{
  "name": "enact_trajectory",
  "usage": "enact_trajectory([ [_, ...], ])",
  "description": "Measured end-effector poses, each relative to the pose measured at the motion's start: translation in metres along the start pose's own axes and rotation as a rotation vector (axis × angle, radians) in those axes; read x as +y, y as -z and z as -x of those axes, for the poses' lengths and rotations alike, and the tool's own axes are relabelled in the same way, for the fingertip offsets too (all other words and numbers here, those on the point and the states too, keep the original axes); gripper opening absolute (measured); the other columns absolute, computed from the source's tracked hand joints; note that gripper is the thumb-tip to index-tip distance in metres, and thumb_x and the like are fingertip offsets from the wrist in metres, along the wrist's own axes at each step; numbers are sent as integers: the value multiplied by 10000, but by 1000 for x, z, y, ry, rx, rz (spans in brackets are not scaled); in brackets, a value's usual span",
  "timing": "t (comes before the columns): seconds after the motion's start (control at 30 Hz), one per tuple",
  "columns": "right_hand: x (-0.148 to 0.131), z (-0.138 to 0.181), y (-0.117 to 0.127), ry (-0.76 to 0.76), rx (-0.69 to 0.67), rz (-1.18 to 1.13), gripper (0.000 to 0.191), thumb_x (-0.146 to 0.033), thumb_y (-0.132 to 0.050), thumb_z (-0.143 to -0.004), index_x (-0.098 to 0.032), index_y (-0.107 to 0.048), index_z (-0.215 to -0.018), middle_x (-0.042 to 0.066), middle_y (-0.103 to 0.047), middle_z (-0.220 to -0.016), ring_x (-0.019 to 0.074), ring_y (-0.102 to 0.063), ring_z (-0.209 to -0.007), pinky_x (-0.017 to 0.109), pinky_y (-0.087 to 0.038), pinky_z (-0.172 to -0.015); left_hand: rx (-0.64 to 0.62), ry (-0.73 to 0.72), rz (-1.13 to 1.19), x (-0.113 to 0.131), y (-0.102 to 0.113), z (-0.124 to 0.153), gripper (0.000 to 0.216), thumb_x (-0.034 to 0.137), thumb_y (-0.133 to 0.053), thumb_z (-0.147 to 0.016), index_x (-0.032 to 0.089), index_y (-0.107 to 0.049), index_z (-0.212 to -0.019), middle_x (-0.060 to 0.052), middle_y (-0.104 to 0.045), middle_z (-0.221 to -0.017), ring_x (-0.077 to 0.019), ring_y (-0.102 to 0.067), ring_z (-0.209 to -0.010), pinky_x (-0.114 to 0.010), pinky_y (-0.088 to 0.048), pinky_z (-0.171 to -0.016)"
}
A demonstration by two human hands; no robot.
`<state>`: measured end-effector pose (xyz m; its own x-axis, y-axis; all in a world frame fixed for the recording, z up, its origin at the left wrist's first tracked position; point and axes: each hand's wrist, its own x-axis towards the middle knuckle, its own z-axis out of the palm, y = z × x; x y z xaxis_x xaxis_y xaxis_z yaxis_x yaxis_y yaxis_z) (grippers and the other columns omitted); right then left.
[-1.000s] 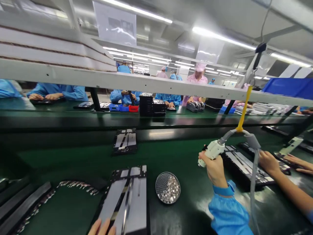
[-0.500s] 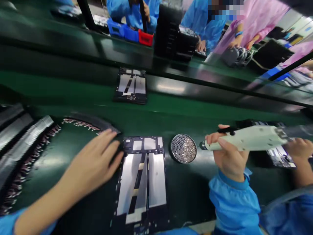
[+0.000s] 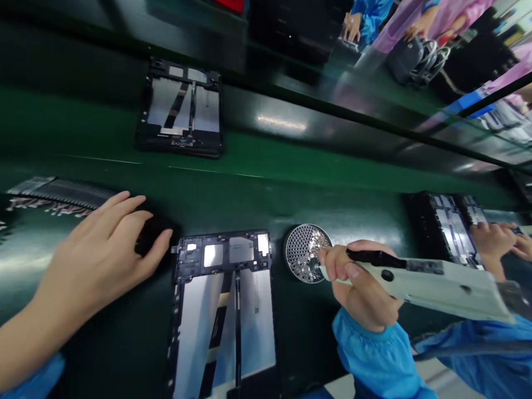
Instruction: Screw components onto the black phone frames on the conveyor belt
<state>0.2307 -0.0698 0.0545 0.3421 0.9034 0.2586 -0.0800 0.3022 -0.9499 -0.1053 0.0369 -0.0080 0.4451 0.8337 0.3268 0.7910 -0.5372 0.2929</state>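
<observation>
My right hand [image 3: 366,282] is wrapped round a pale electric screwdriver [image 3: 449,288] with a black lever. The screwdriver's tip reaches into a round perforated metal dish [image 3: 293,252] holding small shiny screws [image 3: 318,242]. My left hand [image 3: 108,249] lies over the end of a row of thin black parts with wire ends [image 3: 78,194], thumb and fingers apart. Something dark shows between thumb and fingers; I cannot make out whether it is part of the row. Between my hands lies an opened tablet body [image 3: 257,310] with silvery panels and a dark ribbon cable.
A second opened tablet [image 3: 208,111] rests on the green belt [image 3: 282,160] farther back. At the right, a co-worker's hands [image 3: 494,241] are beside stacked tablet bodies [image 3: 440,227]. Other people's hands [image 3: 352,26] show behind the dark rail.
My right hand has brought the screwdriver left, its tip now in the screw dish. My left hand appears farther left of the tablet. The view has shifted; the belt tablet appears closer.
</observation>
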Motion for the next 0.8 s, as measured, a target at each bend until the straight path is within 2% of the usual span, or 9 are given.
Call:
enact_trajectory([
  [0.07, -5, -4, 6, 27, 18, 23, 231, -182, -652, -828, -273, -687, -1037, -39, -535, -572, 154, -524, -502, 377, -504, -604, 5, -75, 35, 19, 4, -3, 327, 388, -554, -914, 262, -579, -1214, -35, -464, -1530, -369, -444, -1417, -584, -415, -1176],
  [0.17, -11, -8, 16, 75, 71, 41, 230, -169, -638, -803, -236, -696, -1015, -38, -539, -565, 145, -523, -495, 364, -498, -598, -118, -285, 170, 68, 1, -24, 321, 284, -549, -934, 203, -541, -1244, -142, -529, -1434, -333, -457, -1412, -538, -475, -1140],
  [0.23, -12, -10, 22, 103, 118, 51, 226, -151, -632, -789, -214, -695, -997, -41, -539, -565, 134, -523, -493, 350, -490, -599, -262, -398, 245, 105, -11, -47, 437, 267, -550, -940, 151, -480, -1356, -202, -493, -1469, -361, -378, -1463, -548, -471, -1135],
  [0.3, -11, -11, 27, 120, 156, 59, 217, -145, -638, -784, -207, -693, -984, -46, -535, -556, 129, -520, -492, 342, -484, -599, -452, -437, 268, 136, -27, -71, 648, 329, -636, -905, 140, -387, -1473, -234, -364, -1571, -419, -255, -1506, -592, -416, -1156],
  [0.37, -10, -12, 31, 138, 184, 56, 202, -144, -646, -785, -208, -689, -973, -53, -530, -545, 125, -513, -485, 338, -480, -595, -658, -446, 263, 155, -42, -93, 883, 397, -742, -830, 161, -286, -1549, -246, -214, -1638, -451, -137, -1526, -621, -342, -1181],
  [0.47, -10, -13, 34, 152, 225, 50, 187, -130, -643, -793, -213, -686, -955, -54, -531, -547, 125, -507, -476, 339, -475, -579, -914, -451, 247, 166, -54, -118, 1137, 456, -826, -734, 237, -129, -1605, -219, -34, -1679, -442, -10, -1538, -632, -263, -1201],
  [0.57, -13, -13, 34, 143, 242, 44, 194, -118, -641, -778, -212, -693, -939, -37, -556, -577, 143, -530, -489, 349, -473, -551, -1074, -430, 196, 168, -59, -138, 1325, 479, -882, -637, 291, -5, -1611, -195, 77, -1681, -446, 64, -1533, -648, -201, -1208],
  [0.7, -18, -11, 35, 133, 244, 50, 193, -151, -655, -792, -231, -706, -960, -33, -585, -596, 158, -555, -504, 380, -507, -570, -1211, -440, 145, 175, -65, -158, 1428, 629, -858, -575, 306, 79, -1603, -186, 129, -1674, -452, 149, -1516, -683, -82, -1207],
  [0.8, -21, -9, 36, 125, 261, 69, 193, -170, -672, -792, -238, -712, -968, -34, -613, -615, 171, -588, -526, 381, -516, -567, -1247, -476, 74, 183, -70, -168, 1454, 623, -867, -553, 315, 94, -1600, -164, 158, -1673, -441, 164, -1517, -665, -54, -1216],
])
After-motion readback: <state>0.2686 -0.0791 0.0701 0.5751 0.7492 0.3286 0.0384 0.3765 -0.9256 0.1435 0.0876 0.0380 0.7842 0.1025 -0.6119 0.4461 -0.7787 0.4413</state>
